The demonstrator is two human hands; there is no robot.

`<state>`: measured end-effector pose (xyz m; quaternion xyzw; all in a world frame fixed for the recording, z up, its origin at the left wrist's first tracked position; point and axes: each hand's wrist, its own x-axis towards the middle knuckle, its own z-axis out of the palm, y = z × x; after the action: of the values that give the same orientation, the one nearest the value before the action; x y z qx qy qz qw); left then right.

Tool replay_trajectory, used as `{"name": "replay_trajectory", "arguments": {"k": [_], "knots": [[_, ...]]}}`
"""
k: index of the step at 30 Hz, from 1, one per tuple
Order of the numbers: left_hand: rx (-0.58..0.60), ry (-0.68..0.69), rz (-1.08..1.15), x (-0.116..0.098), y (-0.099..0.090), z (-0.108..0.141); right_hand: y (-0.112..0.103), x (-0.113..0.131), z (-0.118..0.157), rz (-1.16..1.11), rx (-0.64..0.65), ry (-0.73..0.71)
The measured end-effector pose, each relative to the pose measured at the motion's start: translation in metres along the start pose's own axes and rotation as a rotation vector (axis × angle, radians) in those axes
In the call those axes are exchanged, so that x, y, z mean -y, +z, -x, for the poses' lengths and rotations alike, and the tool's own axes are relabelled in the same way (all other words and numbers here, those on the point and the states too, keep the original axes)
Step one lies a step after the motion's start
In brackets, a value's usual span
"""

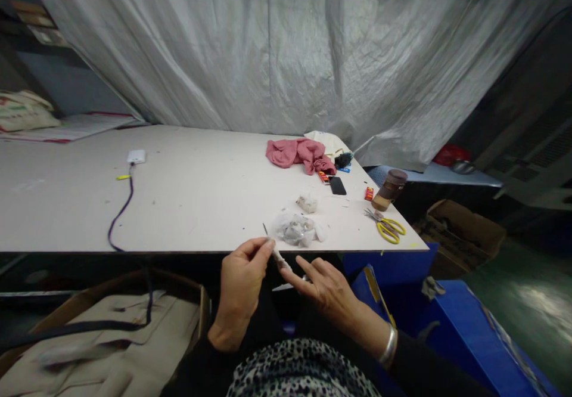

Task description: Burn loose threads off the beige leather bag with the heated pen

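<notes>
My left hand (245,284) is closed in a pinch on a thin pointed tool (265,229), whose dark tip sticks out above the fingers. White wrapping (279,259) covers its lower part. Beside it is my right hand (322,284), with fingers stretched and apart, one fingertip touching the wrapping's lower end; its thumb side is partly hidden. A white strip (282,287) shows below that fingertip. Both hands are just off the table's front edge. On the table before them lie a crumpled clear plastic bag (298,230) and a small whitish wad (307,204).
Yellow-handled scissors (389,229), a brown drink bottle (389,190), a phone (337,186) and a pink cloth (297,152) lie on the table (201,194). A white box (136,157) with a dark cord is at left. Below stand a carton (203,310) and blue bins (469,325).
</notes>
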<state>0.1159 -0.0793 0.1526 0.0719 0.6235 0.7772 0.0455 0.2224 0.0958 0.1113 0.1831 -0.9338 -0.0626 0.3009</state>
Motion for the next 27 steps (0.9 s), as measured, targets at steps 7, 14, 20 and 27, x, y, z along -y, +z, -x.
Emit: {"name": "replay_trajectory", "arguments": {"k": [7,14,20,27], "knots": [[0.237,-0.151,0.254,-0.006,-0.043,-0.009,0.009,0.009,0.039,-0.540,-0.027,0.403],[0.189,-0.306,0.485,0.018,-0.075,-0.007,0.034,0.053,0.048,-0.845,-0.064,0.616],[0.117,-0.298,0.602,0.014,-0.084,-0.017,0.026,0.057,0.044,-0.970,-0.144,0.716],[0.291,-0.585,0.308,0.035,-0.083,0.003,0.028,0.060,0.037,-1.003,-0.064,0.850]]}}
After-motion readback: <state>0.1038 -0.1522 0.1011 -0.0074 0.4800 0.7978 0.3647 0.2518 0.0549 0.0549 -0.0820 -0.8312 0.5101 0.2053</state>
